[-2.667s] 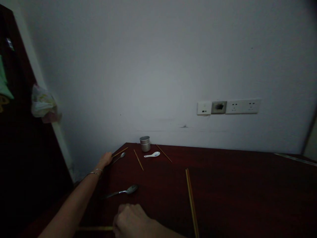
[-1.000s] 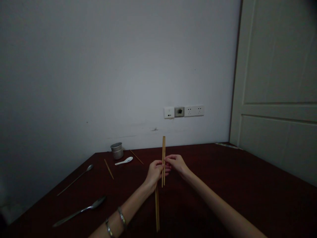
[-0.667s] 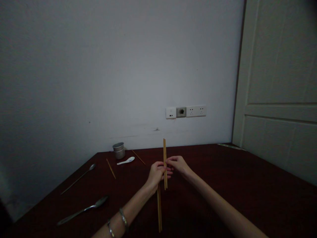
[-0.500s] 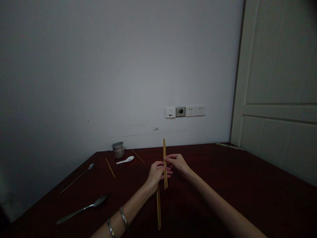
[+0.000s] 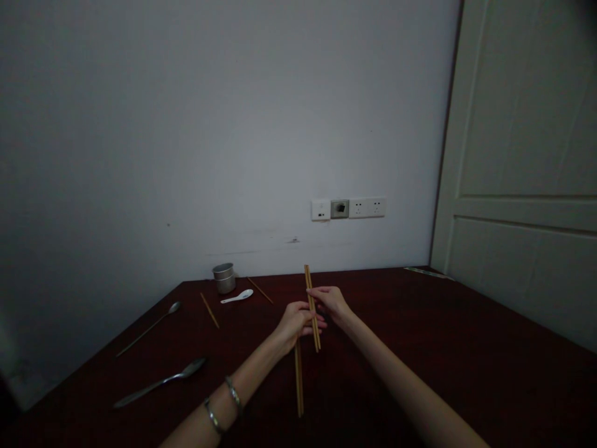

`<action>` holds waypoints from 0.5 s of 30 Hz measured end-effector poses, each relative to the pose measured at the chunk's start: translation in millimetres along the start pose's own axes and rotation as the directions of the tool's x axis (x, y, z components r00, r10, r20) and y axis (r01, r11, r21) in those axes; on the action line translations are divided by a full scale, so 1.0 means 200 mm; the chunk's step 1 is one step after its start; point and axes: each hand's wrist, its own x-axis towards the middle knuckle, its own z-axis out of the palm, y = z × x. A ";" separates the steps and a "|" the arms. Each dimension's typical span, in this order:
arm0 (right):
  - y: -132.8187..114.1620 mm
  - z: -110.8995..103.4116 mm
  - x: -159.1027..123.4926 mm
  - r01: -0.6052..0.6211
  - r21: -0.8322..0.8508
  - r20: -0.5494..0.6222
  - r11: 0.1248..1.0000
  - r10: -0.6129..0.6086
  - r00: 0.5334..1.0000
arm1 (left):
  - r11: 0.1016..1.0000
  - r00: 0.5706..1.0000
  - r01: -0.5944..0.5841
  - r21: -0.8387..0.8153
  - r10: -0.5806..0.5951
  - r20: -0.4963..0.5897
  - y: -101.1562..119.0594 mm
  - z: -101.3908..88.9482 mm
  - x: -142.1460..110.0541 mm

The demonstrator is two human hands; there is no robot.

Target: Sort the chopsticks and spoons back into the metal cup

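Observation:
A pair of wooden chopsticks (image 5: 310,280) is held up between my hands, leaning slightly left at the top. My left hand (image 5: 297,323) grips the pair near its lower half, with the thumb in front and fingers behind. Higher up, my right hand (image 5: 330,301) pinches the same pair between thumb and fingertips. Another pair of chopsticks (image 5: 299,382) shows below my left hand; its upper end is hidden behind the hand and wrist, so I cannot tell whether it is held or lies on the table.
On the dark red table (image 5: 396,336), to the left, are a metal cup (image 5: 224,279), a white spoon (image 5: 239,296), a long thin spoon (image 5: 152,328), a larger metal spoon (image 5: 163,381), and single chopsticks (image 5: 209,310). Wall sockets (image 5: 367,208) sit behind; a door (image 5: 522,186) stands right.
The upper pair of chopsticks has tilted, its top shifting left and its lower end right. Both hands keep their grip. The view has shifted slightly.

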 end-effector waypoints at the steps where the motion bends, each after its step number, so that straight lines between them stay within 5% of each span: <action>1: 0.00 0.00 0.00 -0.014 -0.013 -0.009 1.000 0.014 1.000 | 0.999 0.999 0.022 0.031 -0.022 0.026 0.01 -0.01 0.00; 6: 0.05 0.01 -0.03 -0.076 -0.178 -0.027 0.981 0.073 0.997 | 0.938 0.985 0.104 0.331 -0.144 0.098 0.06 -0.13 0.03; 11: 0.17 0.01 -0.07 -0.141 -0.313 -0.023 0.939 0.141 0.990 | 0.827 0.992 0.129 0.547 -0.113 -0.063 0.09 -0.32 0.09; 15: 0.23 0.02 -0.10 -0.169 -0.431 -0.032 0.886 0.173 0.984 | 0.704 0.973 0.226 0.673 -0.195 -0.123 0.05 -0.40 0.12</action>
